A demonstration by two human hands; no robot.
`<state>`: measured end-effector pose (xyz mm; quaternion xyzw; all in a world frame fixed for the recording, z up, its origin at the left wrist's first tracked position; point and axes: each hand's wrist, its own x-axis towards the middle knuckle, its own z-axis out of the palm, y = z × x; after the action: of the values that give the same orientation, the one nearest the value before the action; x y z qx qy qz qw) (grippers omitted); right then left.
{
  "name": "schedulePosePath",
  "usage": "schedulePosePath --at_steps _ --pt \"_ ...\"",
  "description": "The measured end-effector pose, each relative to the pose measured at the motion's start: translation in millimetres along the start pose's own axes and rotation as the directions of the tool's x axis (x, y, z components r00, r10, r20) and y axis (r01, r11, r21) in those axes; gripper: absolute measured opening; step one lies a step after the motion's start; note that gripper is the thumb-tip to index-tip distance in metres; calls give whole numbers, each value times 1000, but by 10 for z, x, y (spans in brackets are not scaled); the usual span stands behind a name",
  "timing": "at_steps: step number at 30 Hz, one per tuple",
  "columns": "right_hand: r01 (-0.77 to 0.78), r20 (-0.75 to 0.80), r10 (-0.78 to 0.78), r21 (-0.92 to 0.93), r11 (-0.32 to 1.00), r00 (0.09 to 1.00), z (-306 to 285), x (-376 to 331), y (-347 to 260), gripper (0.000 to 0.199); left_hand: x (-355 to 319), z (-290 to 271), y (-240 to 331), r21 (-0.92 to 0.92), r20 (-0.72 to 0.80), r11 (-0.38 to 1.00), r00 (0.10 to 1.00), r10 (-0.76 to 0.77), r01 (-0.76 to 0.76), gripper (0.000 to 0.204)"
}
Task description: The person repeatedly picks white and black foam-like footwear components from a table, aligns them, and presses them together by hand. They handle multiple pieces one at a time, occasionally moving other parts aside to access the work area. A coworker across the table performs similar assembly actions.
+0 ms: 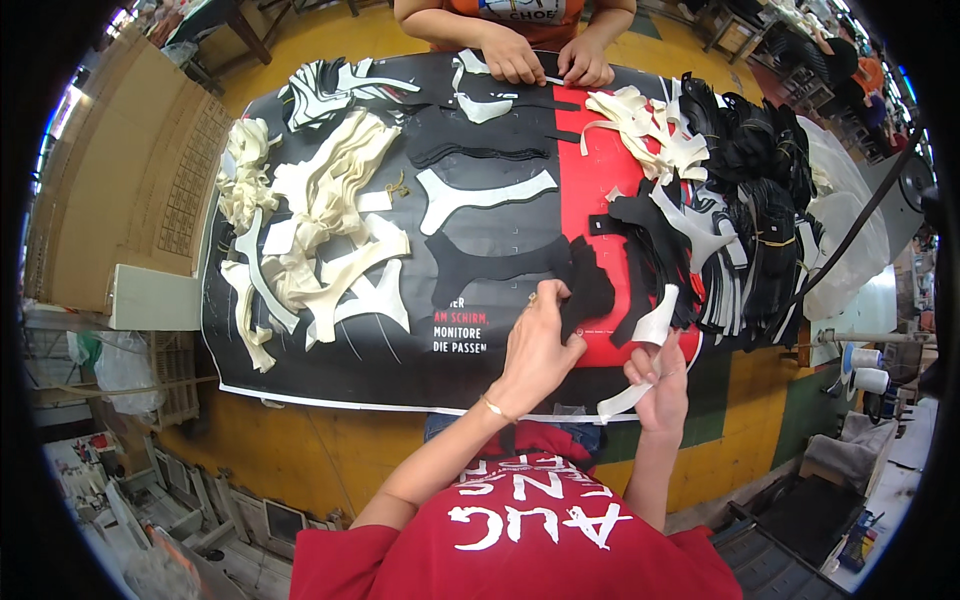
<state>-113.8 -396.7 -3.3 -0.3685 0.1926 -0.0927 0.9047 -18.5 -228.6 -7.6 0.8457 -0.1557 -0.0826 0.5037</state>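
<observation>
My left hand (pixel 538 345) is at the near edge of the table, its curled fingers at a black fabric piece (pixel 590 290) that it appears to grip by the left side. Beside it on the left lies another flat black fabric piece (pixel 495 265). In my right hand (pixel 662 388) is a white fabric piece (pixel 656 322), pinched between the fingers, with one end standing up and the other hanging down to the left. A white Y-shaped fabric piece (pixel 480 197) lies flat beyond them. Black and white cut pieces (pixel 648 240) are heaped beyond my right hand.
Across the table, a co-worker's hands (pixel 545 62) handle a white strip. Cream fabric pieces (pixel 335 170) pile up on the left, striped ones (pixel 325 95) behind them. Bundled black pieces (pixel 740 140) stack at the right. A cardboard panel (pixel 130 150) stands left; thread spools (pixel 868 368) stand lower right.
</observation>
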Motion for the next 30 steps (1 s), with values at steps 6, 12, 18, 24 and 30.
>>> schedulePosePath --at_steps 6,12,18,24,30 --pt "-108 59 119 -172 979 991 280 -47 333 60 -205 161 63 -613 -122 786 973 -195 81 59" --pt "-17 69 48 -402 915 996 437 189 239 59 -484 332 58 -724 -125 686 966 -228 68 67" --pt "-5 141 107 -583 812 984 574 265 126 61 -701 316 36 -545 -127 838 990 -55 -23 77" --pt "37 239 203 -728 684 949 580 350 -431 58 -702 -366 -243 -81 -154 949 944 291 -306 28" --pt "550 556 497 -816 176 666 935 469 -930 56 -154 -885 -701 433 58 829 929 366 -354 34"
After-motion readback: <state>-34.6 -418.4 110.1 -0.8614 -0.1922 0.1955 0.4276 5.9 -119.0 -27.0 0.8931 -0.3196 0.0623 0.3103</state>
